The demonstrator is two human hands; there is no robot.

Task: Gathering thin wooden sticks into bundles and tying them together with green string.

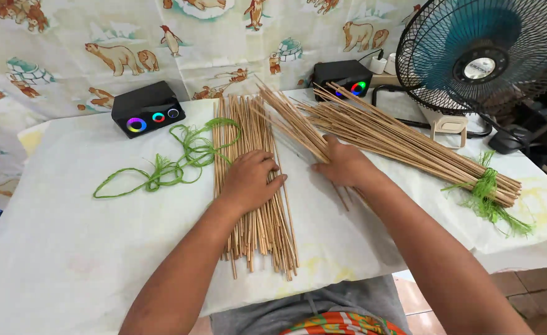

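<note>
Left hand (248, 180) lies flat, unclenched, on loose sticks (255, 186); right hand (343, 164) grasps slanted sticks (295, 127).

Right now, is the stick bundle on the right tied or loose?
Tied. Green twine wraps the right bundle near its lower end, holding the sticks together there, frayed ends hanging.

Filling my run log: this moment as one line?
left hand: flat on loose sticks | right hand: on fanned sticks | tied bundle, green twine nearby
</note>
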